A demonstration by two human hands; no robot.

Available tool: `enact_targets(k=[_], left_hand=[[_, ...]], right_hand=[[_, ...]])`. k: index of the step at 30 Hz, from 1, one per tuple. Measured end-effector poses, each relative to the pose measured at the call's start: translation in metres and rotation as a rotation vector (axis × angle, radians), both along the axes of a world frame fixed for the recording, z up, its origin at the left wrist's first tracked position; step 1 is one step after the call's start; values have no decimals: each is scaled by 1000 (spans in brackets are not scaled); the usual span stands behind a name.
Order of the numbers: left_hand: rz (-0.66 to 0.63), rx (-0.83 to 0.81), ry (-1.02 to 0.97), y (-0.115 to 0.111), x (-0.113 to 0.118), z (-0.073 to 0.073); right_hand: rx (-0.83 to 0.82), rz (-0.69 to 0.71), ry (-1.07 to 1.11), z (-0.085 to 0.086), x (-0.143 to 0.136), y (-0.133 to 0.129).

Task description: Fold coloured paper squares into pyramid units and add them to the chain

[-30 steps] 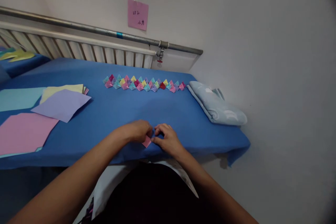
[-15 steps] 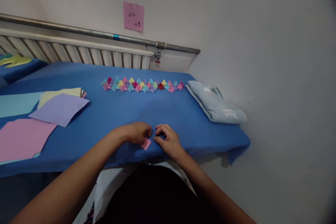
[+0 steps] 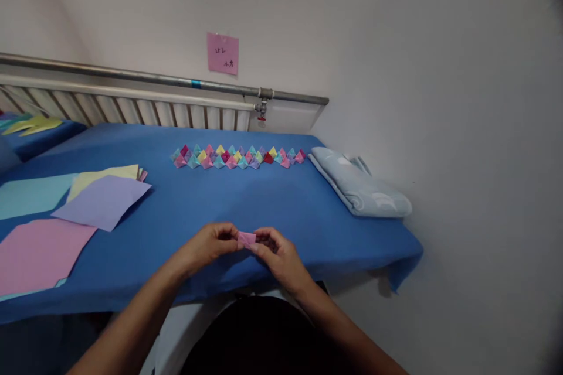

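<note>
Between my two hands is a small folded piece of pink paper (image 3: 247,239), held just above the near part of the blue-covered table (image 3: 185,246). My left hand (image 3: 217,241) pinches its left edge between thumb and fingers. On the right edge, my right hand (image 3: 273,253) grips it with the thumb in front and the fingers curled behind. Farther back lie rows of small folded paper pieces (image 3: 231,161) in pink, blue, yellow, purple and red.
Loose purple (image 3: 105,199), pink (image 3: 44,252), yellow and light blue sheets overlap at the left. A folded light-blue cloth (image 3: 358,184) lies at the right end. Behind the table run a radiator (image 3: 176,114) and a metal pipe (image 3: 145,77); a pink note (image 3: 223,53) hangs on the wall.
My right hand has closed on the pink paper, which was held down by my left hand alone. The paper now sits raised between both hands. The view has tilted upward slightly.
</note>
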State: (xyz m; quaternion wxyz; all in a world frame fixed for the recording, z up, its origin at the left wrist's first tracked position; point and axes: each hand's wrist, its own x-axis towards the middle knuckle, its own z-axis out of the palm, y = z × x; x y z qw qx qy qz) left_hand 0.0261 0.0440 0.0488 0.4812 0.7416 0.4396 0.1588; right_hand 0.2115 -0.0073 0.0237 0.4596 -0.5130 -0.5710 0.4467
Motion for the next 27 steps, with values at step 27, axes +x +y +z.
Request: enact_targets(k=[27], left_hand=[[63,1057,142,-57,11,-49]], right_hand=[[693,216,-892,-18,15,-17]])
